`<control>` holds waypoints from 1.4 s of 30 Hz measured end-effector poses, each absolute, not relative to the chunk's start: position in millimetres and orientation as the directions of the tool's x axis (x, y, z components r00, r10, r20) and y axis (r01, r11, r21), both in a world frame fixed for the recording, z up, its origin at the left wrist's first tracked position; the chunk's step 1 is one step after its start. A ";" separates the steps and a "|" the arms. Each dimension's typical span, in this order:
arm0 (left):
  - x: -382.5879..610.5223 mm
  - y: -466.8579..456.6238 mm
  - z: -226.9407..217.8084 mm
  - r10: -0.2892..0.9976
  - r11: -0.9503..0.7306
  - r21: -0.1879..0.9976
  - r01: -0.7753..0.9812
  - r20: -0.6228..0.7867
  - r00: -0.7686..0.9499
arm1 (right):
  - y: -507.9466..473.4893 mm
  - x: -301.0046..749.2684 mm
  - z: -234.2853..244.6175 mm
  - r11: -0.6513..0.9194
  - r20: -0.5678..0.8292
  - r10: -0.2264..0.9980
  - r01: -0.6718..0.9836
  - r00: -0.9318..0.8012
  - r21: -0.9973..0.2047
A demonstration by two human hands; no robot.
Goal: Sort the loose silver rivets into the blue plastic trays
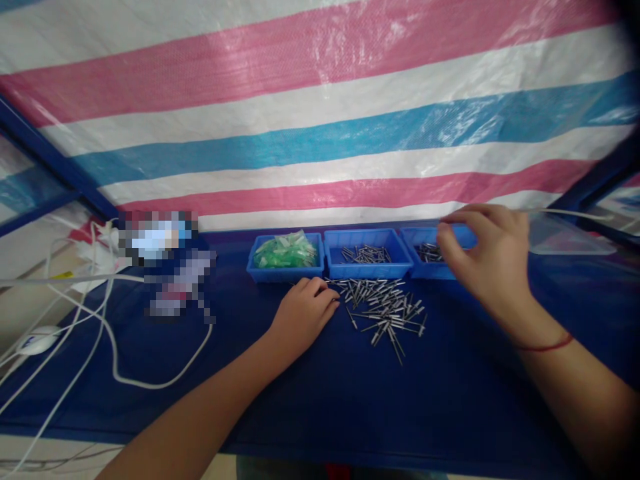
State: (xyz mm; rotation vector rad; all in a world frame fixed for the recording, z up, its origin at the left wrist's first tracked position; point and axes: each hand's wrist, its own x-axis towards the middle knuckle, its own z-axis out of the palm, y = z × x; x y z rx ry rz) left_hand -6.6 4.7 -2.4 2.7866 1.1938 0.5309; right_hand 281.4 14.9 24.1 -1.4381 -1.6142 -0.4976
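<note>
On the blue table, a loose pile of metal blind rivets (387,310) lies in front of the bins. My left hand (305,310) rests at the pile's left edge, fingers curled and close together. A small dark bit shows at its fingertips, too little to name. Raised over the right blue bin (407,243) is my right hand (493,250), its thumb tip and fingertip close together in a pinch. Whatever it may hold is not visible. This bin has rivets in it and is partly hidden by the hand. More rivets lie in the middle blue bin (367,270).
Green packets in clear plastic (287,252) fill the left blue bin (285,274). White cables (150,385) loop across the table's left side near a white mouse-like object (39,340). A striped plastic sheet (320,147) hangs behind. A clear plastic lid or tray (565,237) stands at the right.
</note>
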 end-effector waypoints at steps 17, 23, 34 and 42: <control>-6.3 3.6 2.0 0.681 -0.732 0.454 0.508 0.508 0.527 | -3.2 200.0 -5.5 0.733 0.496 0.647 0.651 -0.579 -0.196; 4.6 -8.3 10.2 0.731 -0.680 0.632 0.371 0.549 0.404 | -5.2 193.8 -6.6 0.757 0.492 0.650 0.548 -0.579 -0.355; 7.1 -10.4 8.7 0.854 -0.467 0.864 0.190 0.385 0.349 | -8.7 191.1 -5.8 0.709 0.533 0.705 0.446 -0.468 -0.546; 4.1 -5.3 3.6 0.905 -0.368 0.881 0.298 0.267 0.331 | -7.2 192.6 -8.4 0.644 0.521 0.765 0.419 -0.379 -0.640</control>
